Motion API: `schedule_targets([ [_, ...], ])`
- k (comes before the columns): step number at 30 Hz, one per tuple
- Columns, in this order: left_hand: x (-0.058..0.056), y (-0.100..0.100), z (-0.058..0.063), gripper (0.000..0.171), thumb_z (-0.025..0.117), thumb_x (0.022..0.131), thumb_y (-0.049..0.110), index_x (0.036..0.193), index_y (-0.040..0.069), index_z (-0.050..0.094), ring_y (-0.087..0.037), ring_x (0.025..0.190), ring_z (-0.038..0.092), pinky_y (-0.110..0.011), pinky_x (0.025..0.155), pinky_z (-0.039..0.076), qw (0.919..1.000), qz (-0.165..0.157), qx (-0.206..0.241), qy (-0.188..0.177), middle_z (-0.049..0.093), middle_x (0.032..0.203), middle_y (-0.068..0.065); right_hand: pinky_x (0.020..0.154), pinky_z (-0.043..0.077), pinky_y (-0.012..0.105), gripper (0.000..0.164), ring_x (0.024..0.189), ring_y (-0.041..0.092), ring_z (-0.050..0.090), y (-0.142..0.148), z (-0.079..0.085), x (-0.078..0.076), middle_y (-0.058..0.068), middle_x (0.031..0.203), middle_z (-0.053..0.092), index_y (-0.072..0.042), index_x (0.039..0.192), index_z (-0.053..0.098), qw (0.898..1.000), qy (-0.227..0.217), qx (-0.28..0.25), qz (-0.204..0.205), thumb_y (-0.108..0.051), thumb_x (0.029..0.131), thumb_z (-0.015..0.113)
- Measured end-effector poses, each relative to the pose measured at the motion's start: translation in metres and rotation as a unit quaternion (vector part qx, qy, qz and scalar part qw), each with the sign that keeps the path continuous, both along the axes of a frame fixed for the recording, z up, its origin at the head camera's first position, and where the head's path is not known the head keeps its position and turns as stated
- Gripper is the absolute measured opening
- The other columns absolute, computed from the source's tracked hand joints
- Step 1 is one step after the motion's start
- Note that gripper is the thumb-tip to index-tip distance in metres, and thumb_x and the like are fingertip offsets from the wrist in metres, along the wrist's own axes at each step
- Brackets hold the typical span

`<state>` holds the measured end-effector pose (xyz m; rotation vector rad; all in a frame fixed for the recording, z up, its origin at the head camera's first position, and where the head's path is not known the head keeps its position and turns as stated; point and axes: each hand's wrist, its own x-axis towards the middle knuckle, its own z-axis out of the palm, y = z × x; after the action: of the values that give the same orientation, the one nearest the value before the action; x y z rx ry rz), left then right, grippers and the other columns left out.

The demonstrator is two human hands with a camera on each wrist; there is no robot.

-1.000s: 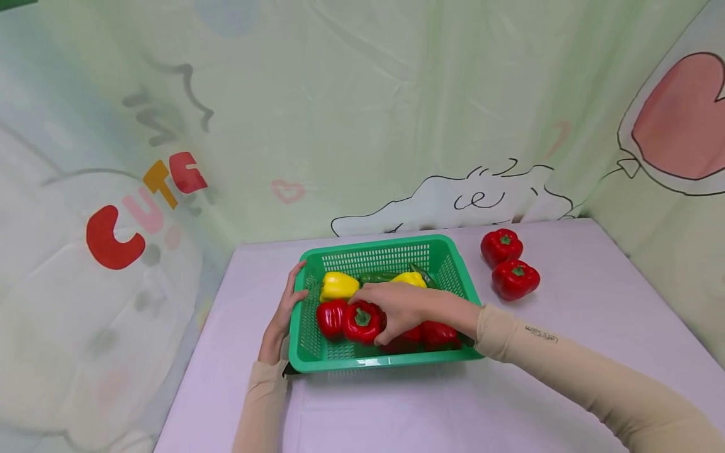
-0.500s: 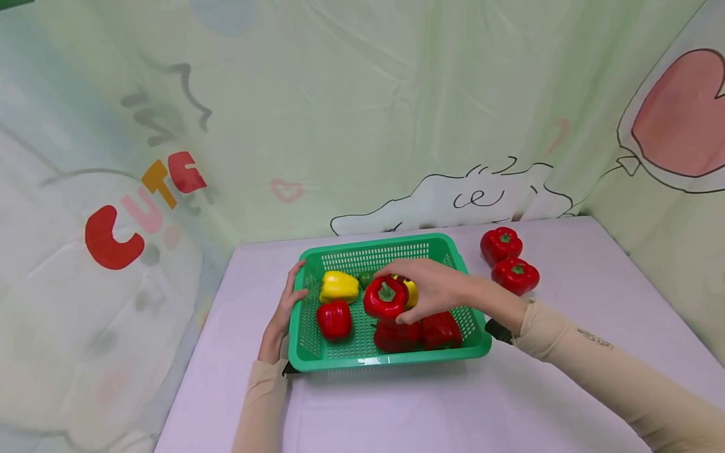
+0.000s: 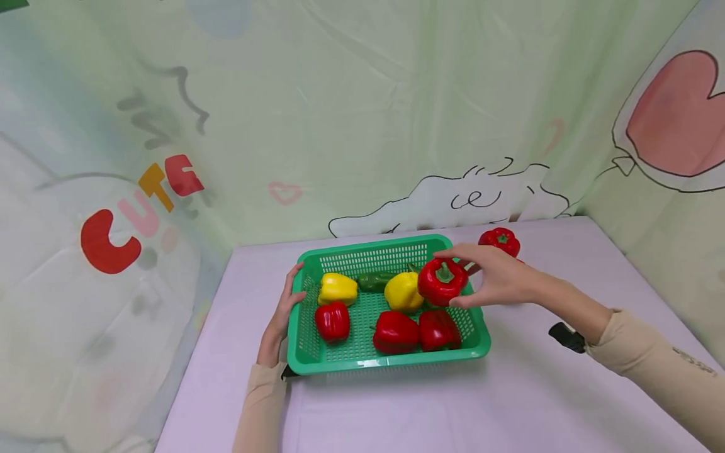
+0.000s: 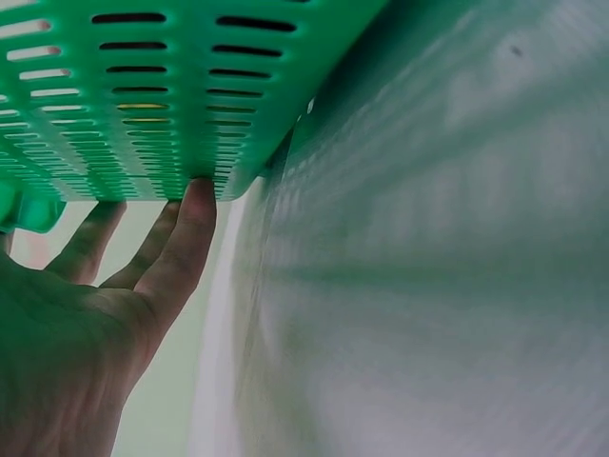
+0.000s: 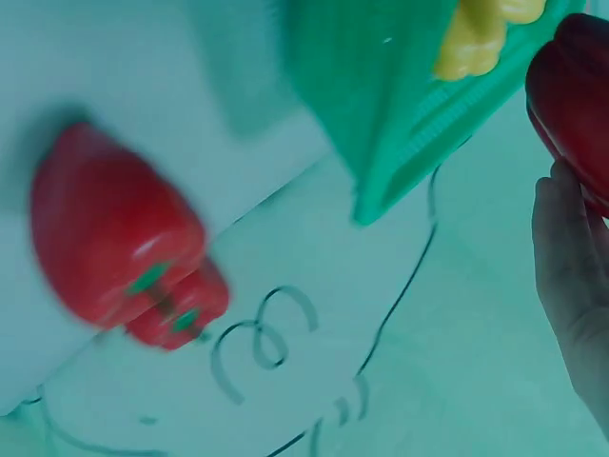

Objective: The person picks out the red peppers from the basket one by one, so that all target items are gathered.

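My right hand (image 3: 501,277) pinches a red bell pepper (image 3: 442,283) between thumb and fingers. The pepper hangs over the right end of the green basket (image 3: 391,361), its stem facing up. In the right wrist view, the held pepper (image 5: 576,105) is cut by the frame's right edge. My left hand (image 3: 286,308) holds the basket's left end, thumb over the rim; its fingers (image 4: 186,243) touch the slotted wall in the left wrist view. Inside lie a yellow bell pepper (image 3: 338,289) at left, another yellow pepper (image 3: 403,292), and red bell peppers (image 3: 333,321), (image 3: 396,332) along the front.
A long green pepper (image 3: 375,282) lies at the basket's back wall. Right of the basket stands a red bell pepper (image 3: 501,240); a second loose pepper (image 5: 114,228) is mostly hidden behind the right hand in the head view. A printed curtain (image 3: 362,126) borders the table (image 3: 396,409).
The right hand has lifted the red bell pepper from the basket's middle and carried it right, to above the right wall. The left hand stays at the left rim.
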<state>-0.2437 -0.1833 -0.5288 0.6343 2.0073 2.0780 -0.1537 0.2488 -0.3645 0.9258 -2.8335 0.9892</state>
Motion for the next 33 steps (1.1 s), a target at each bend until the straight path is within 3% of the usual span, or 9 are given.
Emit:
schedule_targets([
  [6, -0.004, -0.002, 0.004, 0.068, 0.035, 0.094, 0.006, 0.157, 0.017, 0.011, -0.042, 0.139, 0.024, -0.062, 0.105, 0.028, 0.9999, 0.006, -0.005, 0.011, 0.011, 0.161, -0.015, 0.066, 0.056, 0.030, 0.076, 0.102, 0.025, 0.057, 0.035, -0.007, 0.015, 0.006, 0.119, 0.063, -0.008, 0.133, 0.057, 0.998, 0.022, -0.033, -0.041, -0.022, 0.066, 0.091],
  [12, -0.005, -0.005, 0.008, 0.068, 0.035, 0.094, 0.007, 0.157, 0.018, 0.012, -0.041, 0.139, 0.024, -0.061, 0.106, 0.027, 0.9999, 0.004, -0.010, 0.007, 0.011, 0.162, -0.014, 0.067, 0.056, 0.030, 0.080, 0.100, 0.020, 0.057, 0.060, -0.019, 0.033, 0.008, 0.119, 0.063, -0.005, 0.132, 0.057, 0.995, 0.049, -0.016, -0.086, -0.020, 0.062, 0.093],
  [19, -0.002, -0.004, 0.004, 0.068, 0.035, 0.095, 0.007, 0.158, 0.017, 0.010, -0.043, 0.140, 0.022, -0.062, 0.107, 0.025, 1.0000, 0.004, 0.003, 0.007, 0.009, 0.162, -0.014, 0.063, 0.054, 0.023, 0.083, 0.093, 0.026, 0.061, 0.083, -0.038, 0.048, 0.015, 0.117, 0.063, -0.002, 0.131, 0.056, 0.992, 0.029, -0.003, -0.123, -0.023, 0.061, 0.094],
  [26, 0.002, 0.000, -0.003, 0.066, 0.035, 0.097, 0.011, 0.158, 0.018, 0.009, -0.042, 0.142, 0.020, -0.062, 0.107, 0.026, 1.0000, -0.004, 0.003, 0.001, 0.008, 0.162, -0.013, 0.062, 0.055, 0.026, 0.079, 0.089, 0.030, 0.062, 0.103, -0.064, 0.065, 0.022, 0.117, 0.061, 0.002, 0.129, 0.055, 0.989, 0.002, 0.003, -0.147, -0.022, 0.063, 0.092],
  [33, 0.003, 0.002, -0.001, 0.066, 0.036, 0.096, 0.012, 0.157, 0.020, 0.012, -0.042, 0.140, 0.022, -0.063, 0.104, 0.028, 1.0000, 0.005, 0.000, 0.006, 0.010, 0.162, -0.012, 0.060, 0.055, 0.027, 0.077, 0.086, 0.029, 0.063, 0.112, -0.079, 0.065, 0.022, 0.115, 0.062, 0.003, 0.128, 0.056, 0.988, 0.008, 0.010, -0.153, -0.020, 0.063, 0.092],
])
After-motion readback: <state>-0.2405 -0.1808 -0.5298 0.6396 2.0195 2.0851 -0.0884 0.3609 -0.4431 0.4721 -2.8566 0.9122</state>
